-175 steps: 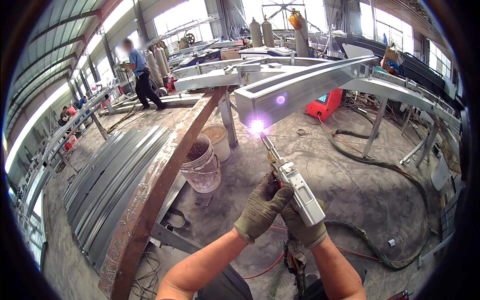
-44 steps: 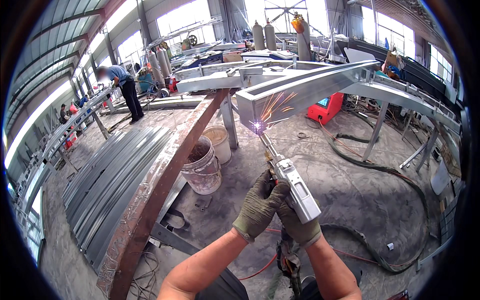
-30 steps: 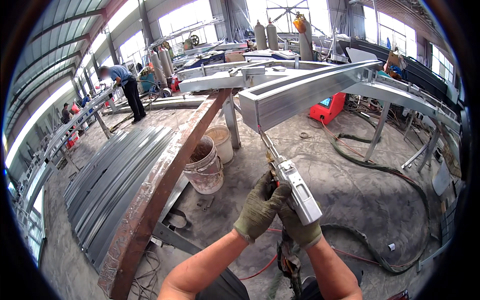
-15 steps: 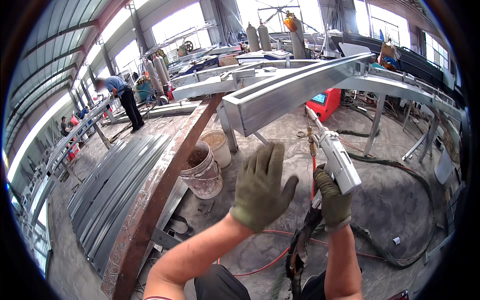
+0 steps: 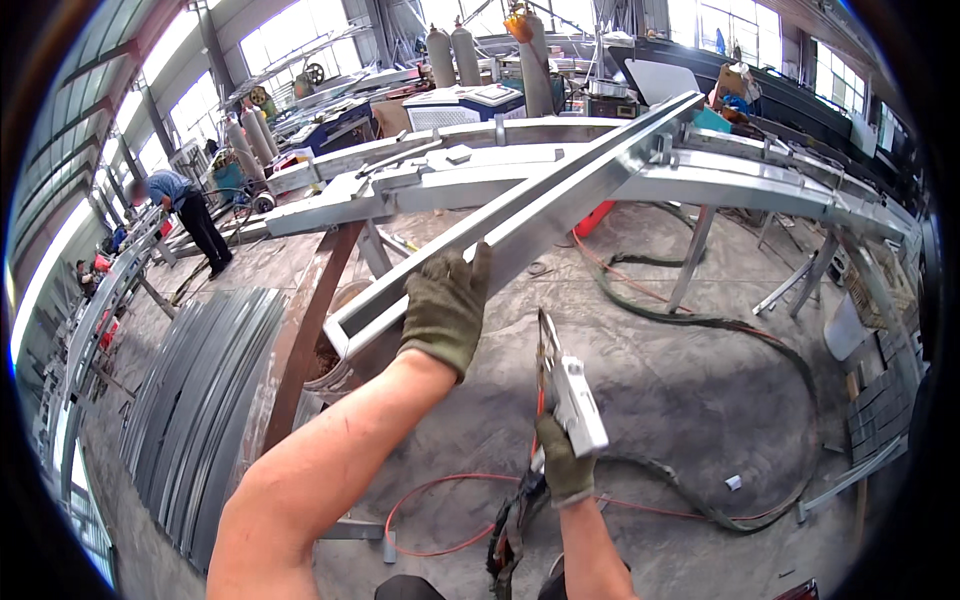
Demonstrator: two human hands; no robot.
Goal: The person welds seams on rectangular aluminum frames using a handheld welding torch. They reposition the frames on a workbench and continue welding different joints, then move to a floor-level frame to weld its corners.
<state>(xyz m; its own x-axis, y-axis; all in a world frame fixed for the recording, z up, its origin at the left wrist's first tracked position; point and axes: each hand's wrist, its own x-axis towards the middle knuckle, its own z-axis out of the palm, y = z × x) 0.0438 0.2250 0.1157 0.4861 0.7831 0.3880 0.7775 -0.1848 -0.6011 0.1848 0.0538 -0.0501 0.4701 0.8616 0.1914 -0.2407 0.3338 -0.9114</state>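
Observation:
My left hand (image 5: 445,310), in an olive work glove, is closed on the near part of a long silver metal beam (image 5: 548,225), its fingers hooked at an edge of the open channel. The beam slants from near left up to the far right, resting across a curved metal frame (image 5: 740,180). Lower down, my right hand (image 5: 566,465), gloved alike, grips a white and silver welding gun (image 5: 577,405). Its nozzle points up and away, apart from the beam. A dark sleeved cable (image 5: 510,530) and a red hose (image 5: 440,482) trail from the gun.
A rusty brown beam (image 5: 318,310) runs at left, beside a stack of grey metal profiles (image 5: 200,380). A bucket (image 5: 328,382) is partly hidden under the silver beam. Hoses (image 5: 745,328) loop over the floor at right. Farther back stand gas cylinders (image 5: 466,55) and a bent-over person (image 5: 190,205).
My left hand has gone from hovering with spread fingers to gripping the silver beam. The beam's near end has swung left and toward me. The welding gun is lower and farther left in view.

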